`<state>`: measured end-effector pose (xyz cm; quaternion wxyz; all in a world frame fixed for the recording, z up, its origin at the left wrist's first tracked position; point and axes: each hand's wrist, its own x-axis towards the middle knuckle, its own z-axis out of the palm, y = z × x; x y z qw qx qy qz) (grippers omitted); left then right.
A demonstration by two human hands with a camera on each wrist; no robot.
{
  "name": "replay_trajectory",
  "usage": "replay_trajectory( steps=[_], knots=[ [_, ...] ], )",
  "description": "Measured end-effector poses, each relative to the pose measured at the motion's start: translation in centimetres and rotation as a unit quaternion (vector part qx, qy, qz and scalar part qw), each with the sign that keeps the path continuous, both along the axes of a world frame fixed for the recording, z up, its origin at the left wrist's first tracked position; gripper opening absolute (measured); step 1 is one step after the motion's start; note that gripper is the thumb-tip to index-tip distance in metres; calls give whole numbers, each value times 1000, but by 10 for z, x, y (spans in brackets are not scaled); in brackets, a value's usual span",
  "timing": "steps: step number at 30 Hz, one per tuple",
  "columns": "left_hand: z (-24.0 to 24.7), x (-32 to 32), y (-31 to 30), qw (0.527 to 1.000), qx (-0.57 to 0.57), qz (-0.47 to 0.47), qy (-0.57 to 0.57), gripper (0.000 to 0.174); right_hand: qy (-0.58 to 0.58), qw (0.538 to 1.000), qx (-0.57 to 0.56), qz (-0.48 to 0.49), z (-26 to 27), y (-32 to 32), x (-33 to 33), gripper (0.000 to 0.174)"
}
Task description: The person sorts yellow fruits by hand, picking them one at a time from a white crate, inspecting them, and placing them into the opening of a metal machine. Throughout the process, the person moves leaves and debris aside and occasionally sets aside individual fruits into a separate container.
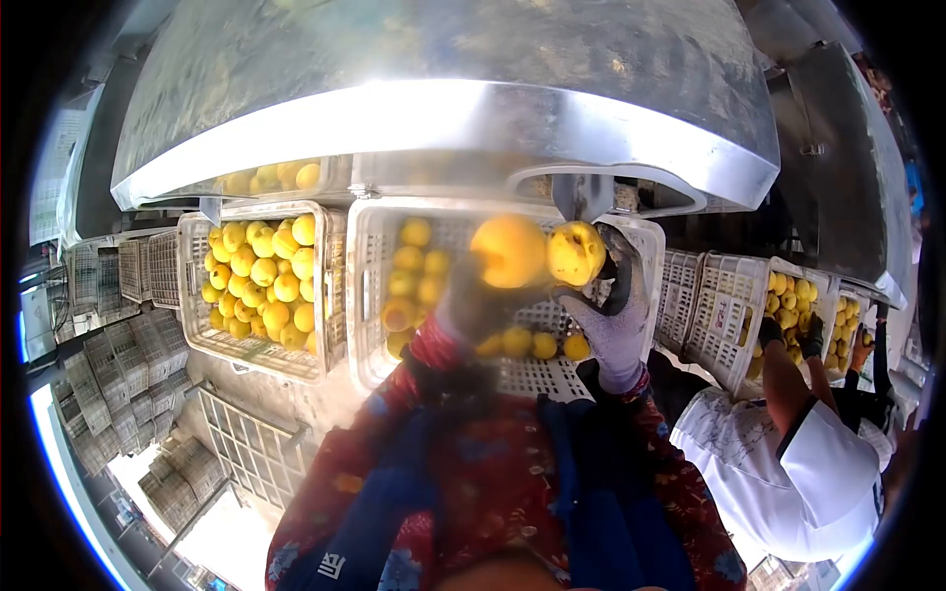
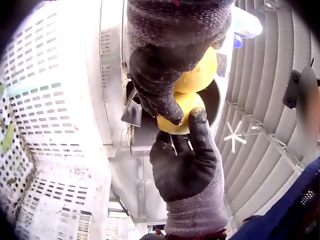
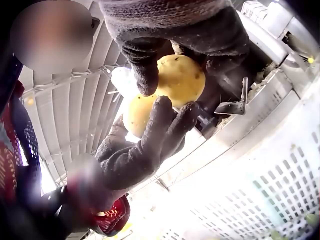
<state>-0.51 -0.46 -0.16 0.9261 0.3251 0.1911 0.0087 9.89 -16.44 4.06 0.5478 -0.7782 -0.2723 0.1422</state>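
Note:
Both hands wear grey knit gloves with dark-coated palms and fingers. My left hand, blurred in the head view, holds a smooth yellow peach above the middle crate. Right beside it, my right hand grips another yellow peach with dark spots on its skin. In the right wrist view the spotted peach sits between the right hand's thumb and fingers, overlapping the left hand's peach. From the left wrist, the two peaches appear close together between the hands, partly covered by fingers.
Below the hands, a white plastic crate holds several peaches. A fuller crate stands to the left. A metal machine edge with a cut-out runs along the far side. To the right, another person works over crates.

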Motion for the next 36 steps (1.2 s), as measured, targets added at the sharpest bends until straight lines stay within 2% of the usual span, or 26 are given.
replay_trajectory(
  steps=[3,5,6,8,9,12,14,17,19,20,21,22,23,24,26,27,28,29,30,31,32,34,35,36],
  knots=[
    [-6,1,-3,999,48,11,-2,60,-104,993,-50,-39,-13,5,-4,70],
    [-11,2,-3,997,75,26,-3,53,-129,988,-45,-70,-18,11,-3,72],
    [-12,4,-3,998,55,37,-9,49,-141,985,-42,-85,-20,16,-2,73],
    [-11,4,-2,995,-71,65,-28,43,-167,976,-51,-130,-17,30,6,74],
    [-5,5,1,979,-186,77,-43,49,-180,970,-55,-152,-16,37,13,75],
    [-2,5,3,988,-121,91,-10,62,-211,960,-89,-161,-29,52,36,74],
    [-6,-1,7,984,-147,92,-43,60,-203,959,-108,-163,-37,57,43,72],
    [-16,-5,12,965,-219,92,-110,56,-261,949,-72,-160,-38,69,53,74],
    [-25,-8,15,992,-68,66,-88,53,-292,941,-96,-143,-45,71,65,74],
    [-31,-10,17,992,115,37,-36,51,-305,937,-101,-136,-47,74,71,71],
    [-39,-10,18,980,194,36,-8,49,-317,934,-105,-129,-49,75,76,68],
    [-48,-11,18,962,270,32,24,48,-454,859,-176,-156,-47,76,83,62],
    [-59,-10,14,967,246,59,32,46,-577,761,-242,-174,-43,75,88,57],
    [-59,-11,9,972,217,87,33,44,-683,639,-298,-188,-40,70,90,51],
    [-46,-10,5,977,155,143,25,40,-524,779,-328,-103,-36,55,97,45],
    [-35,-8,9,974,181,137,13,40,-434,862,-246,-86,-31,50,92,47],
    [-25,-6,13,970,206,132,2,40,-339,925,-152,-75,-22,48,86,50],
    [-17,-7,19,953,288,93,-6,42,-221,971,38,-83,-5,42,63,59],
    [-9,-8,25,929,366,55,-13,45,-196,976,69,-57,-8,30,40,71],
    [8,-3,24,950,310,46,10,50,-252,967,14,36,-7,19,27,81],
    [25,1,24,966,253,40,35,56,-240,967,24,76,4,25,9,86],
    [20,9,12,969,247,21,8,61,-211,974,-37,75,-10,22,-4,87],
    [19,14,8,969,246,10,-8,63,-197,978,-29,55,-24,20,-6,86],
    [23,19,6,981,196,7,-6,69,-182,982,-32,25,-23,22,-4,85]
  ],
)
